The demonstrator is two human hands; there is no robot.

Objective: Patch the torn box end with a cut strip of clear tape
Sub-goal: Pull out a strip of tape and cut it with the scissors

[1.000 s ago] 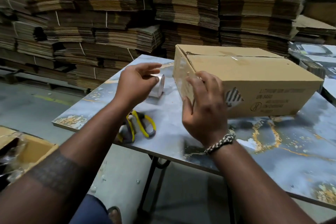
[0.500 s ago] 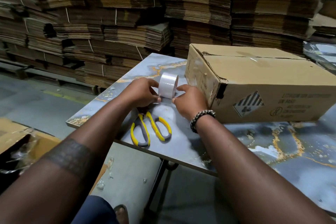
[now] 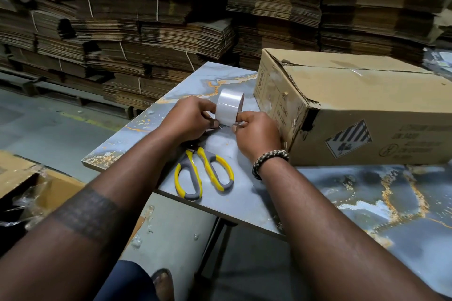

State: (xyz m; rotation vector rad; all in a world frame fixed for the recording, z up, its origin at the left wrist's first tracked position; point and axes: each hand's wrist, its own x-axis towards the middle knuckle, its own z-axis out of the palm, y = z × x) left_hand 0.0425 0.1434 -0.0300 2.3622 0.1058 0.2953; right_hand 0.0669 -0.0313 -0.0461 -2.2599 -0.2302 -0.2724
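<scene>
A roll of clear tape (image 3: 228, 106) stands upright just above the marbled table (image 3: 367, 203), held between both hands. My left hand (image 3: 189, 118) grips its left side. My right hand (image 3: 256, 132) pinches the lower right of the roll, where a loose tape end seems to start. The cardboard box (image 3: 367, 110) lies to the right, its torn end (image 3: 281, 105) facing my hands, with a ragged hole at the lower corner (image 3: 308, 121). Yellow-and-grey scissors (image 3: 204, 173) lie shut on the table below my hands.
Tall stacks of flattened cardboard (image 3: 159, 19) fill the background. An open carton with plastic wrap (image 3: 29, 190) sits on the floor at the left. The table's near corner (image 3: 85, 161) juts out over the concrete floor.
My right hand left the box end and came to the roll. The left hand lifted the roll upright, and both hands now hold it above the scissors.
</scene>
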